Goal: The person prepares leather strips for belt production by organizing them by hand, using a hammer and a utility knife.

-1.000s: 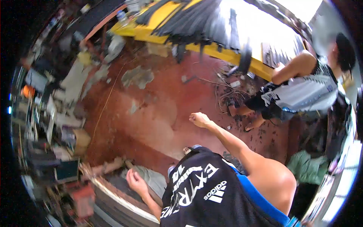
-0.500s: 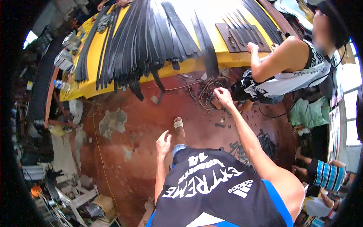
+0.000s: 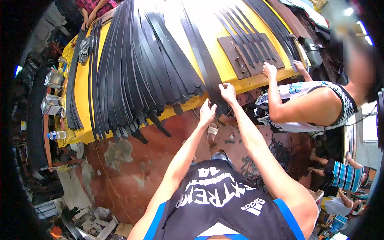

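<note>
A wide black leather-like strip (image 3: 205,68) runs down the yellow-covered table, its near end hanging over the front edge between my hands. My left hand (image 3: 207,113) is beside the strip's hanging end, thumb and index finger apart. On the other side, my right hand (image 3: 228,93) has its loosely bent fingertips right at the strip's right edge. Both hands look open. Left of them lies a large fan of long black strips (image 3: 132,76), their uneven ends drooping over the table's edge.
A co-worker (image 3: 304,102) stands at the right, hands by a brown board (image 3: 250,70) with several narrow strips. Another person's hands (image 3: 89,19) rest at the table's far left. Metal cans (image 3: 53,105) and a plastic bottle (image 3: 57,135) line the left side. Scraps litter the red floor (image 3: 168,148).
I have come closer to the table. Both hands have moved forward, from over the floor to the hanging end of the wide strip. Another person's hands show more fully at far left.
</note>
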`<action>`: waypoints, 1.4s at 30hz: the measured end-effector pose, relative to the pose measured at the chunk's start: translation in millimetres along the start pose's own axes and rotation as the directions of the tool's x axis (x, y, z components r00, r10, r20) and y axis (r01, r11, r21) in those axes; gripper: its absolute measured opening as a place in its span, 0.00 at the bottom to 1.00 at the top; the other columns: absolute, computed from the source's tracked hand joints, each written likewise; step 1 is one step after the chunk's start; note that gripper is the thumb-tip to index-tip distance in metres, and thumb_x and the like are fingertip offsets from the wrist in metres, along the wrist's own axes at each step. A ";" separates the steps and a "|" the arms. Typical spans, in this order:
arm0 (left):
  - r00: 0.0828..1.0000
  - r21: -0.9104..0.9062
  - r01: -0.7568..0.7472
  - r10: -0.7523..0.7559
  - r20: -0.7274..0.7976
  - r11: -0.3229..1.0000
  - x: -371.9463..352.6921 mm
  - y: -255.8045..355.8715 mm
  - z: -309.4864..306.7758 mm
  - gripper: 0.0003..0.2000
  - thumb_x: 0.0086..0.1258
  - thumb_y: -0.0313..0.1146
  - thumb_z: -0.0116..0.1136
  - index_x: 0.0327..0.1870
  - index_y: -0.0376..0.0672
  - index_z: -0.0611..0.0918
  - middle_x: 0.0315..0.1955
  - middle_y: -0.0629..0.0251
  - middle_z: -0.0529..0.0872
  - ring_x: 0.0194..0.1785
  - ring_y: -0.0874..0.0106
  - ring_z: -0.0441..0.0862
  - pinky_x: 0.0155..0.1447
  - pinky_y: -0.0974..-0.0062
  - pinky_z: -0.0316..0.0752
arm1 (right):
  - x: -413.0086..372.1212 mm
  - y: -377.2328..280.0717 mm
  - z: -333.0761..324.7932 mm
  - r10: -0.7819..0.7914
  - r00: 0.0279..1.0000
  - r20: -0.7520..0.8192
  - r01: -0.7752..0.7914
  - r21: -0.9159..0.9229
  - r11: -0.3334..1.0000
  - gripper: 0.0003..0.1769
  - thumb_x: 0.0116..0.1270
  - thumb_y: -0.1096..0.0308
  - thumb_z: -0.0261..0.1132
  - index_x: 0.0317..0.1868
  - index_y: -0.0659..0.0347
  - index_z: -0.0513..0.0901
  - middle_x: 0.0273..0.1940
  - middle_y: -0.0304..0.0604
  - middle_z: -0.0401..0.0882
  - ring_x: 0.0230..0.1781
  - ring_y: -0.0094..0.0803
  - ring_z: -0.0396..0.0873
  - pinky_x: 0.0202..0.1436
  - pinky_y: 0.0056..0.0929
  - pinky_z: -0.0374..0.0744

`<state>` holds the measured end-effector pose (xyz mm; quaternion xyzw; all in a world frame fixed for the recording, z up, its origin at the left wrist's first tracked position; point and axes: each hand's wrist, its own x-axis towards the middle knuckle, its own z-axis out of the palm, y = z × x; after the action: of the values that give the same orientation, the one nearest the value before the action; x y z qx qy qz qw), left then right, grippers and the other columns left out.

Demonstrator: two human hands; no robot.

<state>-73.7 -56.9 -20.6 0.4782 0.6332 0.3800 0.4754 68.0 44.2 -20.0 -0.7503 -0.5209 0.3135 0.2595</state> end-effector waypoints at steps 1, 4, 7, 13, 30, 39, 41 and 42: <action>0.998 0.048 0.052 -0.050 -0.042 0.997 8.4 6.0 8.4 0.31 0.68 0.39 0.60 0.68 0.30 0.67 0.58 0.41 0.78 0.63 0.52 0.77 0.68 0.63 0.69 | -1.8 -8.4 -1.4 0.055 0.999 -0.003 -0.054 0.069 0.996 0.30 0.63 0.46 0.68 0.51 0.67 0.80 0.50 0.56 0.83 0.54 0.45 0.80 0.59 0.39 0.76; 0.970 0.055 0.240 -0.237 -0.059 0.969 29.5 31.3 18.9 0.33 0.70 0.46 0.58 0.70 0.32 0.65 0.66 0.41 0.71 0.70 0.52 0.69 0.73 0.61 0.63 | -4.4 -13.8 3.2 0.092 0.996 0.001 -0.091 0.142 0.986 0.41 0.54 0.40 0.73 0.53 0.69 0.76 0.52 0.56 0.81 0.54 0.43 0.79 0.58 0.38 0.76; 0.944 0.087 0.239 -0.211 -0.253 0.967 55.0 6.1 43.6 0.28 0.70 0.46 0.59 0.62 0.34 0.73 0.55 0.41 0.80 0.59 0.51 0.79 0.63 0.60 0.72 | -3.5 -21.8 -3.9 0.147 0.986 0.075 -0.158 0.162 0.974 0.48 0.46 0.37 0.77 0.54 0.70 0.74 0.50 0.59 0.81 0.53 0.46 0.80 0.58 0.40 0.76; 0.938 0.084 0.273 -0.246 -0.243 0.958 61.9 16.4 32.4 0.19 0.68 0.43 0.62 0.48 0.34 0.79 0.41 0.48 0.86 0.46 0.57 0.84 0.51 0.61 0.76 | 19.8 -0.1 10.3 0.035 0.954 0.299 -0.126 0.289 0.949 0.33 0.48 0.49 0.80 0.42 0.70 0.79 0.39 0.47 0.84 0.42 0.32 0.81 0.47 0.33 0.79; 0.898 -0.011 0.333 -0.321 -0.303 0.943 63.6 56.1 21.4 0.26 0.64 0.43 0.68 0.55 0.33 0.75 0.45 0.54 0.85 0.47 0.66 0.81 0.52 0.68 0.75 | 32.3 -9.6 -27.0 -0.096 0.803 0.587 -0.428 0.682 0.593 0.13 0.67 0.67 0.66 0.46 0.63 0.73 0.37 0.44 0.84 0.29 0.27 0.83 0.33 0.26 0.82; 0.874 -0.268 -0.072 -0.068 -0.480 0.961 62.4 164.2 -33.7 0.16 0.73 0.43 0.61 0.40 0.38 0.72 0.15 0.74 0.71 0.16 0.82 0.67 0.19 0.79 0.63 | 15.5 18.8 -6.2 -0.005 0.821 0.571 -0.326 0.476 0.817 0.12 0.71 0.59 0.59 0.42 0.60 0.70 0.27 0.35 0.71 0.23 0.25 0.71 0.27 0.29 0.74; 0.891 -0.304 -0.029 -0.113 -0.440 0.952 50.7 161.3 -27.7 0.15 0.73 0.42 0.61 0.40 0.40 0.72 0.16 0.73 0.72 0.16 0.82 0.68 0.19 0.80 0.64 | 0.7 15.1 4.0 -0.006 0.822 0.569 -0.323 0.476 0.818 0.15 0.74 0.53 0.55 0.42 0.58 0.70 0.26 0.35 0.71 0.22 0.26 0.70 0.25 0.29 0.73; 0.893 -0.286 0.098 -0.211 -0.397 0.953 44.5 143.3 -18.2 0.15 0.73 0.42 0.61 0.41 0.40 0.73 0.17 0.73 0.72 0.16 0.81 0.69 0.19 0.80 0.64 | -5.9 15.6 10.0 0.003 0.756 0.655 -0.397 0.454 0.798 0.25 0.76 0.43 0.49 0.51 0.59 0.72 0.30 0.37 0.73 0.25 0.26 0.72 0.29 0.30 0.74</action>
<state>-60.4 22.1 107.6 0.2662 0.7022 0.5144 0.4141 68.7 34.2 -36.7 -0.5444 -0.3712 0.7109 0.2459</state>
